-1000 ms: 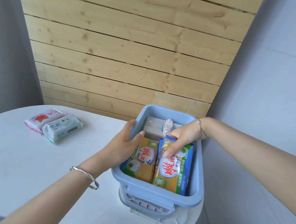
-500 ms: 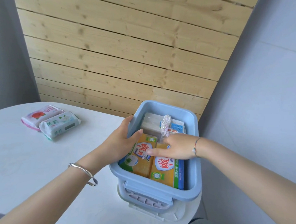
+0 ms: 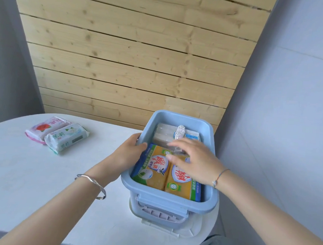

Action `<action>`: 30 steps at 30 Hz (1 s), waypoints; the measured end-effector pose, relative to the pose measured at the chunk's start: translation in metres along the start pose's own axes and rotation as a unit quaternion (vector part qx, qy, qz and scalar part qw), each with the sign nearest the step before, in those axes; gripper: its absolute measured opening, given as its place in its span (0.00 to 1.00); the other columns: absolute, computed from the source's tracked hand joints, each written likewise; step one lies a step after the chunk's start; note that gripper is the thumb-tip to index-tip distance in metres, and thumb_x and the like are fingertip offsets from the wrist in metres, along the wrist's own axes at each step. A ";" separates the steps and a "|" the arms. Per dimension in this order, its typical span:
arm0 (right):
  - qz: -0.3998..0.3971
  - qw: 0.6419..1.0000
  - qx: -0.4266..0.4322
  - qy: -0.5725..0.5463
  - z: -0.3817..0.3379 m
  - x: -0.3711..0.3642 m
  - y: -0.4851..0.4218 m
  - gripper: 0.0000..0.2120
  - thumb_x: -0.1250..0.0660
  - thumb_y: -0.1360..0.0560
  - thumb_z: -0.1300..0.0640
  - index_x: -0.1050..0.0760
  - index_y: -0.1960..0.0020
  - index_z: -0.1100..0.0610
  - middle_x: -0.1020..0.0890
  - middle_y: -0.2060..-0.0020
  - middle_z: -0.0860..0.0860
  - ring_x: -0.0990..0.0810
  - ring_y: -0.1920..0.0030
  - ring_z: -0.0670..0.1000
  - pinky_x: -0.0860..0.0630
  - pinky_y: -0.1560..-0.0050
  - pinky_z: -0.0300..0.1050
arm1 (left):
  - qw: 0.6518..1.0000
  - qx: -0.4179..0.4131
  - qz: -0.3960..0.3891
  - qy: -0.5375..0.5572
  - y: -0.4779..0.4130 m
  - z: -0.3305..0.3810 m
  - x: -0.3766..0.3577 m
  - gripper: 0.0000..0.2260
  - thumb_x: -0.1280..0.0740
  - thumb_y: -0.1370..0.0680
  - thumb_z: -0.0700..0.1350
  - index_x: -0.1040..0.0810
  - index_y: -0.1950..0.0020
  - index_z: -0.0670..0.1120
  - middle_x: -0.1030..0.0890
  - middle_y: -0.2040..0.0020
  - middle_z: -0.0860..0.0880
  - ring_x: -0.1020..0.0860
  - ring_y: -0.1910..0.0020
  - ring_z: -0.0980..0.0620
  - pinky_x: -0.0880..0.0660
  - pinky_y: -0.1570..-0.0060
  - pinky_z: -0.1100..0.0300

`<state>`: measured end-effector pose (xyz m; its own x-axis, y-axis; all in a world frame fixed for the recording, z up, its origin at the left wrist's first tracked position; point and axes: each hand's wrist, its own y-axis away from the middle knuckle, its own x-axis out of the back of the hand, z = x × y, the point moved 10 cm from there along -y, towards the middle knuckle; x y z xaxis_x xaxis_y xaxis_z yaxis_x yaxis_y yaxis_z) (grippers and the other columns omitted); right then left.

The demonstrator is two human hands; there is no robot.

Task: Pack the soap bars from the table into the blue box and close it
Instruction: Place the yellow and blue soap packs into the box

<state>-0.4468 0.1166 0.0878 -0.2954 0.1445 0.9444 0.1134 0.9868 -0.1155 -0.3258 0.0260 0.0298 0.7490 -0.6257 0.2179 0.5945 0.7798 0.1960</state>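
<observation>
The blue box (image 3: 170, 200) stands open at the table's right edge. Two yellow soap bars lie flat in its near half: the left soap bar (image 3: 154, 166) and the right soap bar (image 3: 181, 183). Pale wrapped bars (image 3: 163, 132) and a small white bundle (image 3: 181, 132) fill the far half. My left hand (image 3: 129, 151) grips the box's left rim, thumb inside against the left bar. My right hand (image 3: 194, 161) hovers flat over the bars, fingers spread, holding nothing. Two more soap bars, a pink soap bar (image 3: 45, 127) and a green soap bar (image 3: 66, 138), lie on the table at far left.
The white round table (image 3: 28, 180) ends just right of the box. A white lid (image 3: 187, 229) lies under the box. A wooden slat wall stands behind, a grey wall to the right.
My right hand laid the right yellow bar flat in the box, let go of it, and now hovers open above it. My left hand stays on the rim.
</observation>
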 end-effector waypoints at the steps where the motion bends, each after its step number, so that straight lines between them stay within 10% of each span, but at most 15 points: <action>1: 0.091 0.996 -0.002 -0.014 0.004 0.018 0.003 0.21 0.38 0.24 0.43 0.28 0.34 0.51 0.26 0.35 0.47 0.32 0.33 0.45 0.42 0.32 0.34 | 0.999 0.028 -0.017 0.039 0.001 -0.005 -0.002 0.11 0.41 0.21 0.47 0.28 0.39 0.50 0.17 0.60 0.52 0.18 0.63 0.54 0.25 0.69 0.63; 4: 0.232 0.941 -0.130 -0.208 0.054 0.035 0.019 0.24 0.33 0.25 0.55 0.32 0.31 0.55 0.30 0.32 0.49 0.34 0.31 0.45 0.44 0.32 0.31 | 0.975 0.111 -0.085 0.174 0.007 -0.017 -0.014 0.11 0.37 0.24 0.53 0.24 0.46 0.49 0.15 0.64 0.48 0.17 0.68 0.49 0.22 0.70 0.60; 7: 0.186 0.838 -0.222 -0.463 0.081 0.003 0.025 0.22 0.30 0.27 0.60 0.30 0.34 0.55 0.21 0.39 0.52 0.19 0.48 0.43 0.22 0.47 0.37 | 0.948 0.159 -0.127 0.244 0.012 -0.024 -0.027 0.15 0.34 0.28 0.56 0.23 0.47 0.48 0.16 0.60 0.43 0.17 0.65 0.45 0.20 0.67 0.55; 11: 0.177 0.776 -0.247 -0.552 0.083 -0.008 0.027 0.23 0.26 0.34 0.66 0.27 0.40 0.58 0.16 0.49 0.55 0.16 0.59 0.50 0.21 0.63 0.40 | 0.947 0.143 -0.123 0.260 0.011 -0.019 -0.028 0.18 0.30 0.31 0.49 0.25 0.42 0.52 0.16 0.59 0.42 0.17 0.64 0.43 0.20 0.65 0.51; 21: 0.160 0.767 -0.189 -0.592 0.044 0.013 0.015 0.17 0.29 0.32 0.67 0.24 0.48 0.51 0.14 0.61 0.47 0.15 0.65 0.44 0.23 0.70 0.33 | 0.943 0.117 -0.107 0.292 0.024 -0.005 0.002 0.16 0.29 0.32 0.49 0.23 0.44 0.54 0.16 0.58 0.40 0.17 0.65 0.42 0.19 0.64 0.51; 30: 0.118 0.757 -0.131 -0.629 -0.040 0.002 -0.037 0.23 0.28 0.32 0.66 0.27 0.40 0.57 0.15 0.51 0.55 0.15 0.61 0.49 0.21 0.68 0.37 | 0.956 0.077 -0.021 0.284 0.054 0.000 0.098 0.17 0.27 0.37 0.50 0.21 0.49 0.54 0.15 0.63 0.42 0.17 0.69 0.43 0.20 0.71 0.52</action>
<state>-0.4136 0.0775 0.1061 -0.8884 0.4325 -0.1537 0.4397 0.8980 -0.0146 -0.2205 0.0067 0.0621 0.7898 -0.5120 -0.3377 0.6097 0.7155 0.3411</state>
